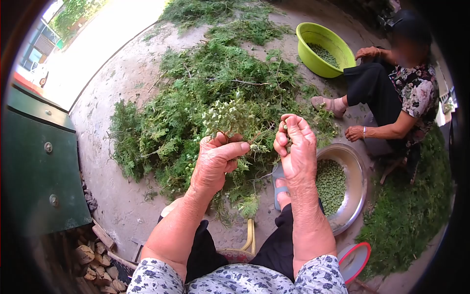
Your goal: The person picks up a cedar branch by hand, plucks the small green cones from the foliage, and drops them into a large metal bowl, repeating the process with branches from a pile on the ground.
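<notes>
My left hand point(215, 164) is closed around the stem of an evergreen sprig point(229, 116), whose top is thick with pale green cones. Level with it on the right, my right hand point(299, 154) has its fingers curled inward, with small green cones point(286, 127) showing between them. Below both hands spreads a heap of cut evergreen branches point(171, 125). A metal basin point(361, 171) stands by my right forearm, partly filled with loose green cones point(331, 185).
A person point(416, 93) in a flowered top sits at the right beside a lime-green basin point(317, 64) holding more cones. More greenery point(411, 225) lies at the lower right, near a red-rimmed container point(353, 264). A dark green metal panel point(39, 171) and chopped wood point(95, 262) are at left.
</notes>
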Tool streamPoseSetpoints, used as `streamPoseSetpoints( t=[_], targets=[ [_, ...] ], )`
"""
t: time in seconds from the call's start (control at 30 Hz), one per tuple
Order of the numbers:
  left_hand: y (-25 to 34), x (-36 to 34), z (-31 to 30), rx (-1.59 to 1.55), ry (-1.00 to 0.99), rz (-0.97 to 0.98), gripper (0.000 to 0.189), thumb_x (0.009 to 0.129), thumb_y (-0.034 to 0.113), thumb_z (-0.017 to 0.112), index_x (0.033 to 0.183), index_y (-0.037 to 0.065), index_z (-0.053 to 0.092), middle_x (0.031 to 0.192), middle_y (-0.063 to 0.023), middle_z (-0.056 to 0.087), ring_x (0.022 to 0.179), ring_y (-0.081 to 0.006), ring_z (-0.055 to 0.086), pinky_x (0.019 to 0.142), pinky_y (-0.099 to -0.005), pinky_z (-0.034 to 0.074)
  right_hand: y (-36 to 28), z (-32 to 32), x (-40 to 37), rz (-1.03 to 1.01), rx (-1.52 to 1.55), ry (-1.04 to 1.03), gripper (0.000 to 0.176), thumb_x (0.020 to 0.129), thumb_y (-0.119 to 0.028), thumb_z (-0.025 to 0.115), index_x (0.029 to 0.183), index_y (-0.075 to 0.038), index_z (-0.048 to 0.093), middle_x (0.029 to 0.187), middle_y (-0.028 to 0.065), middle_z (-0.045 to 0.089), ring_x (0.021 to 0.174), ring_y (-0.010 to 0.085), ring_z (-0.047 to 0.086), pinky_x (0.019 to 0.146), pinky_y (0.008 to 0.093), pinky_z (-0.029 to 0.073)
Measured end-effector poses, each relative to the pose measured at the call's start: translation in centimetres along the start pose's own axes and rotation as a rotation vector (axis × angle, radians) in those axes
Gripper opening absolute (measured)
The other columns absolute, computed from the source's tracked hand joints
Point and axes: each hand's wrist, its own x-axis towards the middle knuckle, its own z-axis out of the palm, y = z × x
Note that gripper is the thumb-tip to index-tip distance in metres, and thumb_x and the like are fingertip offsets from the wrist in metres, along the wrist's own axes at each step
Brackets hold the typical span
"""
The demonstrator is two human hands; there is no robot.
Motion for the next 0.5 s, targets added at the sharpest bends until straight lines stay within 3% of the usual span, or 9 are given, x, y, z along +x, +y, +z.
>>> streamPoseSetpoints(
  t=[0.07, 0.13, 0.3, 0.4, 0.5],
  targets=[
    [0.0, 0.1, -0.3, -0.053, 0.002, -0.033, 0.020, 0.068, 0.001, 0.068, 0.084, 0.007, 0.057, 0.063, 0.0009, 0.053, 0.039, -0.0039, 0.033, 0.038, -0.0200, 0.025, -0.4, 0.5, -0.3, 0.044, 0.015, -0.021, 0.015, 0.090, -0.018, 0.054, 0.093, -0.003, 0.054, 0.074, 0.0024, 0.052, 0.055, 0.0078, 0.047, 0.043, 0.0206, 0.035],
    [0.0, 0.2, -0.3, -0.107, -0.047, -0.062, 0.020, 0.069, 0.001, 0.067, 0.085, 0.007, 0.056, 0.062, 0.0009, 0.053, 0.037, -0.0044, 0.032, 0.038, -0.0201, 0.026, -0.2, 1.0, -0.8, 0.273, 0.112, -0.031, 0.012, 0.088, -0.013, 0.052, 0.094, -0.003, 0.054, 0.075, 0.0027, 0.053, 0.059, 0.0102, 0.049, 0.047, 0.0236, 0.038],
    [-0.1, 0.3, -0.4, -0.114, -0.081, -0.071, 0.017, 0.071, 0.002, 0.065, 0.085, 0.006, 0.056, 0.062, 0.0010, 0.052, 0.036, -0.0043, 0.031, 0.038, -0.0201, 0.026, 0.4, 1.4, -1.4, 0.419, 0.195, -0.150, 0.018, 0.086, -0.011, 0.051, 0.102, -0.004, 0.055, 0.081, 0.0040, 0.057, 0.068, 0.0114, 0.053, 0.050, 0.0241, 0.038],
    [0.0, 0.3, -0.4, -0.109, -0.085, -0.072, 0.017, 0.072, 0.002, 0.064, 0.085, 0.006, 0.056, 0.060, 0.0014, 0.052, 0.036, -0.0041, 0.031, 0.038, -0.0202, 0.026, 0.9, 0.7, -1.3, 0.391, 0.148, -0.271, 0.019, 0.087, -0.013, 0.055, 0.104, -0.005, 0.053, 0.084, 0.0034, 0.058, 0.065, 0.0101, 0.052, 0.047, 0.0222, 0.037],
    [-0.1, 0.4, -0.3, -0.100, -0.084, -0.071, 0.016, 0.072, 0.002, 0.065, 0.084, 0.006, 0.056, 0.060, 0.0020, 0.051, 0.036, -0.0038, 0.031, 0.038, -0.0200, 0.026, 1.1, 0.6, -1.4, 0.372, 0.116, -0.205, 0.012, 0.087, -0.015, 0.058, 0.095, -0.008, 0.056, 0.081, 0.0003, 0.057, 0.062, 0.0082, 0.050, 0.046, 0.0209, 0.036]
  ],
)
